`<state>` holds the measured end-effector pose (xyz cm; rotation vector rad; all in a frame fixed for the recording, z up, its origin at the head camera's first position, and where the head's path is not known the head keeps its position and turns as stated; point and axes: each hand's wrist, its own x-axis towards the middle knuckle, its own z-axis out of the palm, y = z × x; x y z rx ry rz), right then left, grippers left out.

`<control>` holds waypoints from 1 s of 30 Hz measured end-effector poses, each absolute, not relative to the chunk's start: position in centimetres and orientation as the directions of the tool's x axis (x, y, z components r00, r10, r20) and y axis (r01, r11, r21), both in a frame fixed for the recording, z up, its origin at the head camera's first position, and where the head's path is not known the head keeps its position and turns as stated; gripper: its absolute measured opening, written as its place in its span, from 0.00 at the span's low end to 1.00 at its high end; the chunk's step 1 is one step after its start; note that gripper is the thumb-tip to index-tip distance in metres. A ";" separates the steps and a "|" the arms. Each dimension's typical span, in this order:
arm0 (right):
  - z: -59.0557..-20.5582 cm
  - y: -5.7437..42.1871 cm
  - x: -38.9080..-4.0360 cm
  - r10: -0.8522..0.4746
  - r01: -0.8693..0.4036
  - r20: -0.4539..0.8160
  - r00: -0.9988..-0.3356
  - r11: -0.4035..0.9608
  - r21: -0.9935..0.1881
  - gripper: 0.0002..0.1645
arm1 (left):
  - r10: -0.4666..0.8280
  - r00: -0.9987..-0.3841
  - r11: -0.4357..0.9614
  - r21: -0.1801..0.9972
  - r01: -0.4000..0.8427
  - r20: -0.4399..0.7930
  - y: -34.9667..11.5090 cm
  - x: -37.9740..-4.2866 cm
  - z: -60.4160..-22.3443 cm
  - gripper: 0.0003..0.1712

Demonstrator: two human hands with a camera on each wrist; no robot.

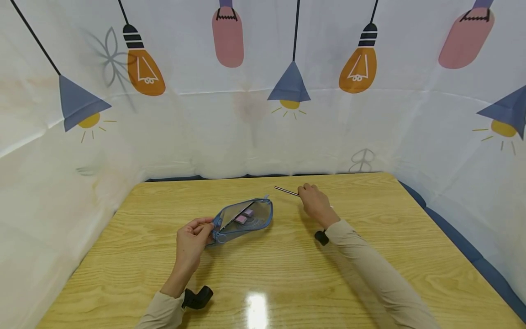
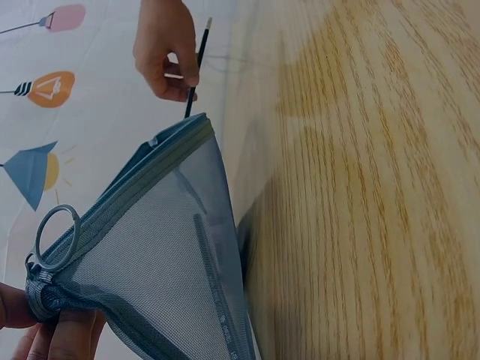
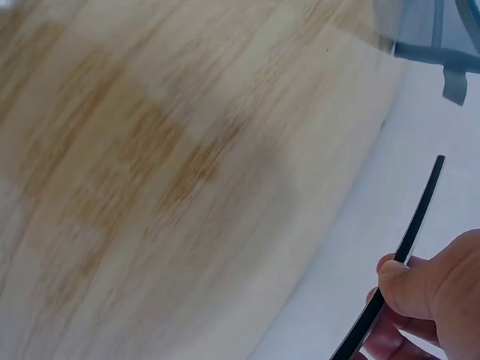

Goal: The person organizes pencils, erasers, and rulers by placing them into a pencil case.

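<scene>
In the head view my left hand (image 1: pixel 193 240) pinches the near left end of a blue mesh zip pouch (image 1: pixel 236 234), beside its ring-shaped zipper pull (image 2: pixel 58 238). The pouch is unzipped and gapes upward. Inside lie a ruler-like strip (image 1: pixel 237 216) with markings and two small pink-lilac blocks (image 1: pixel 241 219). Off to the right of the pouch, my right hand (image 1: pixel 316 204) holds a slim black pencil (image 3: pixel 417 214) between thumb and fingers. One end points left towards the pouch, apart from it; the other end shows a pale tip in the left wrist view.
Both hands are over a wooden table (image 1: pixel 263 269). A white cloth (image 1: pixel 246 132) printed with lamps and bulbs hangs behind and at both sides of it. Black wrist cameras (image 1: pixel 198 298) sit at the cuffs.
</scene>
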<state>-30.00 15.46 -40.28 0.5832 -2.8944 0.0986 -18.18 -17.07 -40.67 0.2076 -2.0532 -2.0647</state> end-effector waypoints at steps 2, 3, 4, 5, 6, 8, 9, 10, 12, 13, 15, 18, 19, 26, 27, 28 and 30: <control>-40.3 15.4 -29.8 -0.389 -0.402 0.217 -0.895 0.915 -0.020 0.13 | -0.253 -0.966 0.002 0.998 0.061 0.059 -17.1 -18.2 -40.7 0.11; -40.3 15.4 -29.7 -0.394 -0.408 0.230 -0.890 0.913 -0.017 0.13 | -0.251 -0.966 0.002 0.998 0.061 0.060 -17.1 -18.2 -40.7 0.11; -40.2 15.3 -29.7 -0.399 -0.415 0.243 -0.884 0.910 -0.014 0.12 | -0.250 -0.966 0.003 0.998 0.062 0.061 -17.1 -18.2 -40.7 0.11; -40.2 15.3 -29.6 -0.404 -0.421 0.256 -0.878 0.907 -0.010 0.12 | -0.250 -0.966 0.004 0.998 0.063 0.062 -17.1 -18.2 -40.7 0.11; -40.2 15.3 -29.5 -0.408 -0.425 0.267 -0.873 0.905 -0.009 0.12 | -0.249 -0.966 0.003 0.998 0.064 0.062 -17.1 -18.2 -40.7 0.11; -40.1 15.2 -29.4 -0.414 -0.434 0.287 -0.864 0.901 -0.007 0.11 | -0.249 -0.967 -0.001 0.998 0.063 0.061 -17.1 -18.3 -40.7 0.11; -40.0 15.2 -29.3 -0.416 -0.436 0.293 -0.861 0.900 -0.006 0.10 | -0.248 -0.967 -0.004 0.998 0.063 0.060 -17.1 -18.3 -40.7 0.11; -39.9 15.1 -29.2 -0.419 -0.441 0.301 -0.856 0.898 -0.004 0.10 | -0.248 -0.967 -0.005 0.998 0.063 0.060 -17.1 -18.3 -40.7 0.11; -39.8 15.1 -29.1 -0.426 -0.448 0.315 -0.848 0.894 0.002 0.10 | -0.248 -0.967 -0.007 0.998 0.063 0.059 -17.1 -18.3 -40.7 0.11; -39.8 15.1 -29.0 -0.431 -0.453 0.325 -0.842 0.891 0.008 0.11 | -0.249 -0.967 -0.006 0.998 0.063 0.059 -17.1 -18.2 -40.7 0.11; -39.6 15.0 -28.9 -0.444 -0.465 0.343 -0.828 0.885 0.022 0.11 | -0.248 -0.967 -0.006 0.998 0.062 0.059 -17.1 -18.2 -40.7 0.11; -39.5 14.9 -28.7 -0.457 -0.477 0.364 -0.812 0.878 0.038 0.10 | -0.249 -0.967 -0.005 0.998 0.060 0.057 -17.1 -18.2 -40.7 0.11; -39.4 14.9 -28.6 -0.461 -0.482 0.371 -0.806 0.875 0.042 0.10 | -0.249 -0.967 -0.005 0.998 0.059 0.056 -17.1 -18.2 -40.7 0.11; -39.1 14.6 -28.0 -0.469 -0.493 0.406 -0.785 0.869 0.050 0.08 | -0.246 -0.968 -0.014 0.998 0.057 0.051 -17.1 -18.3 -40.7 0.11; -39.0 14.5 -27.9 -0.469 -0.496 0.415 -0.780 0.867 0.048 0.07 | -0.247 -0.968 -0.014 0.998 0.056 0.051 -17.1 -18.3 -40.7 0.11; -39.0 14.5 -27.8 -0.470 -0.500 0.423 -0.775 0.865 0.045 0.07 | -0.248 -0.967 -0.013 0.998 0.056 0.051 -17.1 -18.3 -40.7 0.11; -38.8 14.4 -27.6 -0.472 -0.507 0.439 -0.764 0.861 0.042 0.06 | -0.248 -0.967 -0.011 0.998 0.055 0.051 -17.1 -18.3 -40.7 0.11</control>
